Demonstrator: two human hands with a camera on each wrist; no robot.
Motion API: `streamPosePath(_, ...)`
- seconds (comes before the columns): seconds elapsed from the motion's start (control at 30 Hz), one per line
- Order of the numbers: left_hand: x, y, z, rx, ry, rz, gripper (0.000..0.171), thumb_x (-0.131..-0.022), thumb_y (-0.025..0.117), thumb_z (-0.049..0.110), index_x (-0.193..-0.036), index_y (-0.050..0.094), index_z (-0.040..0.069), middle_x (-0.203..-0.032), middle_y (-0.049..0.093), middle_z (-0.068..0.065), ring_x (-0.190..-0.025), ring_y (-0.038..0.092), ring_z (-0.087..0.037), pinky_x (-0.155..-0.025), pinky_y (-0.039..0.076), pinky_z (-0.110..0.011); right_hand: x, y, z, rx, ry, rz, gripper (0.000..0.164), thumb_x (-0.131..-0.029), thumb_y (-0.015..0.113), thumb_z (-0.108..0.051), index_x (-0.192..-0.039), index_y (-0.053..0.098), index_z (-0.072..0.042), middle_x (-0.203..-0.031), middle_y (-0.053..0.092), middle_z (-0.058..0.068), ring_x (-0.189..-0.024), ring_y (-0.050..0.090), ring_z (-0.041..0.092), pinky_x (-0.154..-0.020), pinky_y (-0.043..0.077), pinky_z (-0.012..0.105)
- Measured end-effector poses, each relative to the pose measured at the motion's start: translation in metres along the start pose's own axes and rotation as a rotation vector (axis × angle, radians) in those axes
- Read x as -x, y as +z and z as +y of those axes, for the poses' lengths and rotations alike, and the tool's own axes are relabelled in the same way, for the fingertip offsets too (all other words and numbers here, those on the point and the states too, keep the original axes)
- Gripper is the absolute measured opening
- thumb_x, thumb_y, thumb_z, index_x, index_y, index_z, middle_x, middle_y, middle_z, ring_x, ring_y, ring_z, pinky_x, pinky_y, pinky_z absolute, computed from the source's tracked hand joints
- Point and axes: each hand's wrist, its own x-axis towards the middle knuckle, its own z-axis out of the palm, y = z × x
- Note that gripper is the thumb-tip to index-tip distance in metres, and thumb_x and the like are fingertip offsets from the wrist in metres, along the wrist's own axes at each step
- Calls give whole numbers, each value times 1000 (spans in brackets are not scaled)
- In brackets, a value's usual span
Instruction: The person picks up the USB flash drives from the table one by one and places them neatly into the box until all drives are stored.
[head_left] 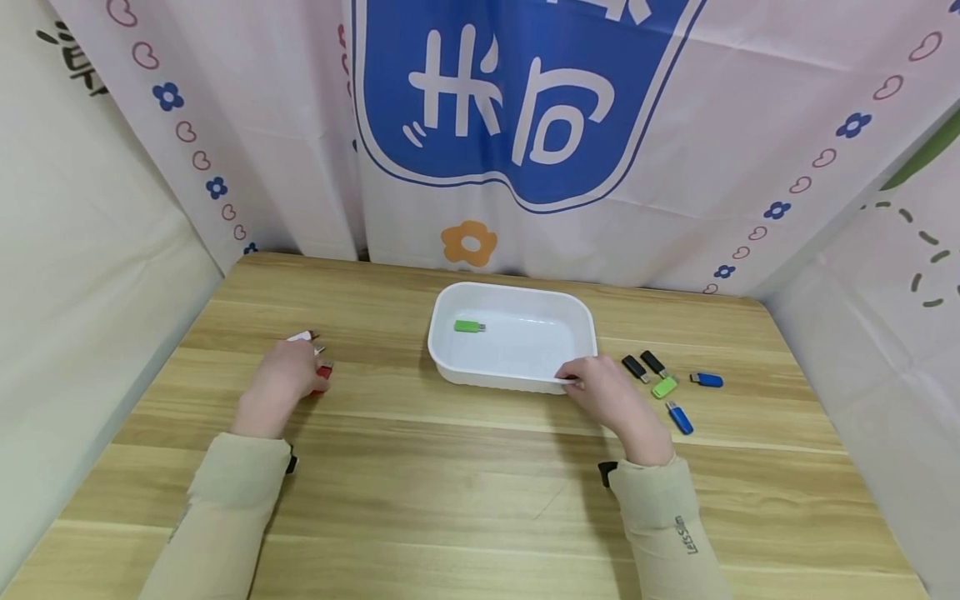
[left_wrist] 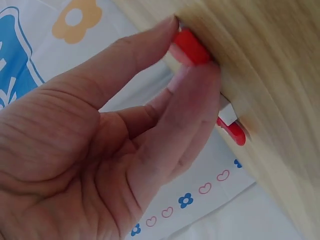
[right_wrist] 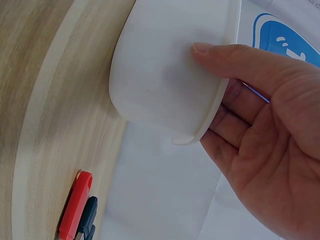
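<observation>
At the left of the table my left hand [head_left: 285, 375] pinches a red USB stick [left_wrist: 194, 47] between thumb and fingertips, close over the wood. Just beyond those fingers lies a white and red USB stick [left_wrist: 231, 125], partly hidden by the hand. My right hand [head_left: 603, 392] grips the near right rim of a white plastic tub [head_left: 517, 383]. The right wrist view shows that thumb [right_wrist: 220, 55] flat on the outer wall, the other fingers reaching inside over the rim. One green USB stick [head_left: 469, 327] lies inside the tub at the left.
Right of the tub, several USB sticks lie on the table: black ones [head_left: 634, 368], a light green one [head_left: 664, 387] and blue ones [head_left: 679, 418]. A red stick [right_wrist: 76, 205] shows in the right wrist view. A printed curtain [head_left: 300, 167] hangs behind the table's back edge.
</observation>
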Motion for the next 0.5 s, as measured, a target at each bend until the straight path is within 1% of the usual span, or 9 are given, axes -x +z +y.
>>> streamPosePath(0.1, 1, 0, -1, 48, -25, 23, 24, -84, 73, 14, -66, 59, 5, -72, 55, -11, -67, 50, -24, -57, 42, -32, 0, 0, 0, -1, 0, -3, 12, -89, 71, -4, -99, 79, -6, -103, 77, 12, -95, 73, 24, -83, 59, 41)
streamPosePath(0.2, 0, 0, -1, 97, -38, 63, 17, -84, 71, 13, -73, 61, 4, -75, 58, -12, -67, 50, -23, -56, 41, -31, 0, -1, 0, -2, 4, -5, 12, -89, 71, -4, -99, 79, -6, -103, 77, 11, -95, 73, 24, -83, 59, 41)
streamPosePath(0.3, -1, 1, -2, 123, -16, 91, 14, -86, 70, 14, -85, 64, 1, -80, 60, -13, -70, 52, -24, -59, 43, -33, 0, -1, 0, -1, 5, -8, 12, -90, 71, -4, -99, 79, -6, -103, 77, 11, -95, 73, 23, -83, 59, 40)
streamPosePath(0.43, -5, 2, -2, 166, 25, 96, 24, -91, 68, 18, -102, 68, -3, -84, 64, -13, -74, 56, -24, -63, 46, -34, 0, -1, 0, -1, 5, -12, 12, -90, 71, -5, -99, 79, -6, -103, 77, 11, -95, 73, 23, -83, 59, 40)
streamPosePath(0.5, -6, 3, -1, 202, 57, 112, 27, -94, 67, 19, -110, 68, -3, -91, 67, -16, -80, 60, -26, -68, 49, -37, 0, -1, 0, 0, 6, -11, 12, -90, 71, -5, -99, 79, -7, -103, 77, 11, -95, 73, 23, -83, 59, 40)
